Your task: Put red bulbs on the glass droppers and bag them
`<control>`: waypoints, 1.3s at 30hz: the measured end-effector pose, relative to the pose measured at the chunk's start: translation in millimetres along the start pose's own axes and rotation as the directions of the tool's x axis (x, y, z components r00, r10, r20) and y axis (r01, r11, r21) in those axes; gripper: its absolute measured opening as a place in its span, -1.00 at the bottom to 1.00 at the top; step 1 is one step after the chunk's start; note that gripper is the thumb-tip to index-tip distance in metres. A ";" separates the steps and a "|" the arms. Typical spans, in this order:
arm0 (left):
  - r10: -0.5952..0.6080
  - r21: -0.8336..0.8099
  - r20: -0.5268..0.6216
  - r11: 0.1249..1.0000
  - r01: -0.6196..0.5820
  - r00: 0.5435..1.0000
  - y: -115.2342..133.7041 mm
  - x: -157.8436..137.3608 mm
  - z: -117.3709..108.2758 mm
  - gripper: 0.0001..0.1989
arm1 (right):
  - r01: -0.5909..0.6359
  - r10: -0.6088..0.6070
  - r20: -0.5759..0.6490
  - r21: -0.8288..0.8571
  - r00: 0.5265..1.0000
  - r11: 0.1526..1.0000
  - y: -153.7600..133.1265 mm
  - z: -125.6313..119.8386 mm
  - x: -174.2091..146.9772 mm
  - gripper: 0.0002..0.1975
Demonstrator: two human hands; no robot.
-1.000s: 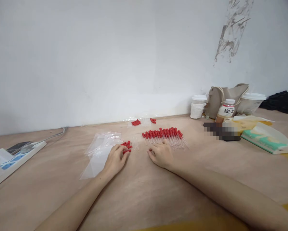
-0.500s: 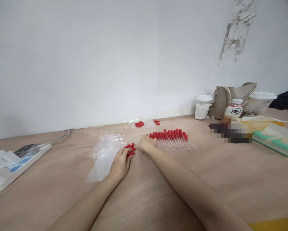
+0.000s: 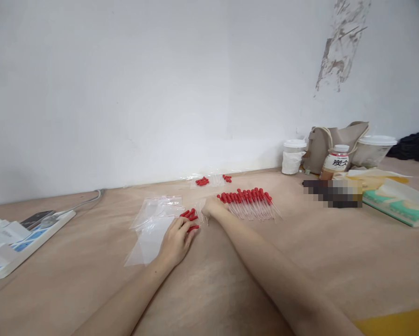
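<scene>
My left hand (image 3: 177,238) rests on the table with its fingers curled, and a red rubber bulb (image 3: 193,228) shows at its fingertips. More loose red bulbs (image 3: 188,214) lie just beyond these fingers. My right hand (image 3: 212,206) is closed and lowered over several thin clear tubes (image 3: 200,208); its fingertips are hidden, so what they pinch cannot be made out. To its right, a row of droppers with red bulbs (image 3: 246,196) and clear stems lies side by side. Clear plastic bags (image 3: 149,233) lie left of my left hand.
Against the wall lie clear bags with red bulbs (image 3: 202,181) and tubes. A power strip (image 3: 37,240) with plugs and a phone (image 3: 37,219) sits at left. A lidded cup (image 3: 294,157), a bottle (image 3: 336,162), a grey bag (image 3: 317,151) and a tissue pack (image 3: 398,205) stand at right.
The bulb at my left fingertips has shifted slightly right and down. My right hand stays over the tubes, with its fingers turned slightly downward. The view has shifted a little.
</scene>
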State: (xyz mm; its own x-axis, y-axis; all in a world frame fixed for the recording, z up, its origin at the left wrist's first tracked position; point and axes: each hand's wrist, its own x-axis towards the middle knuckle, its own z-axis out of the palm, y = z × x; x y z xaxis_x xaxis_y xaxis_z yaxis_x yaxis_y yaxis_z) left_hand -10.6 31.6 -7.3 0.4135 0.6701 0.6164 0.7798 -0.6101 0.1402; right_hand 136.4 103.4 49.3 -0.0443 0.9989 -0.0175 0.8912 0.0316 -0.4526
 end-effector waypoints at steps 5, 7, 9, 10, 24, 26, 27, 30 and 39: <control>-0.007 -0.091 0.031 0.996 0.010 0.999 12.4 -0.3 -4.2 -0.86 | 0.159 -0.163 -0.067 -0.068 0.984 0.985 45.4 -18.3 -36.1 -0.89; -0.047 -0.157 0.050 0.986 0.054 0.998 22.1 -0.3 -4.4 -0.85 | 0.271 -0.283 -0.121 -0.109 0.952 0.957 70.8 -15.9 -56.8 -0.82; -0.109 -0.240 0.104 0.962 0.132 0.989 32.3 -0.6 -3.5 -0.83 | 0.526 -0.583 -0.288 -0.256 0.759 0.811 94.1 -7.4 -74.7 -0.80; -0.137 -0.282 0.146 0.944 0.174 0.980 36.9 -0.8 -2.9 -0.82 | 0.600 -0.661 -0.320 -0.278 0.678 0.750 103.5 -2.0 -81.6 -0.79; -0.136 -0.418 0.331 0.866 0.274 0.934 53.4 -2.7 -5.3 -0.74 | 0.740 -0.760 -0.360 -0.228 0.540 0.633 115.3 16.7 -95.2 -0.78; -0.125 -0.424 0.325 0.867 0.263 0.937 53.8 -3.2 -5.8 -0.75 | 0.753 -0.766 -0.361 -0.212 0.532 0.623 116.5 17.3 -95.0 -0.77; -0.117 -0.427 0.323 0.868 0.255 0.939 54.1 -3.4 -6.3 -0.76 | 0.761 -0.770 -0.362 -0.204 0.526 0.616 117.3 17.5 -94.6 -0.76; -0.079 -0.429 0.322 0.876 0.220 0.943 55.4 -3.5 -8.7 -0.76 | 0.779 -0.785 -0.354 -0.200 0.508 0.595 119.7 17.3 -92.6 -0.73; 0.068 -0.353 0.361 0.933 0.069 0.930 58.1 -4.0 -14.2 -0.73 | 0.797 -0.846 -0.227 -0.289 0.482 0.531 121.7 13.9 -89.4 -0.65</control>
State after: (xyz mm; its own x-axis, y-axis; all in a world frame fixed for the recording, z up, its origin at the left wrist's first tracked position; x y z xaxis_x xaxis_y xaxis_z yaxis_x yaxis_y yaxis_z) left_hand 26.4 -12.5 9.4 0.6077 0.7342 0.3028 0.5898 -0.6725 0.4470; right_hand 242.5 17.5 -16.6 -0.6731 0.4631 0.5767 0.5685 0.8227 0.0029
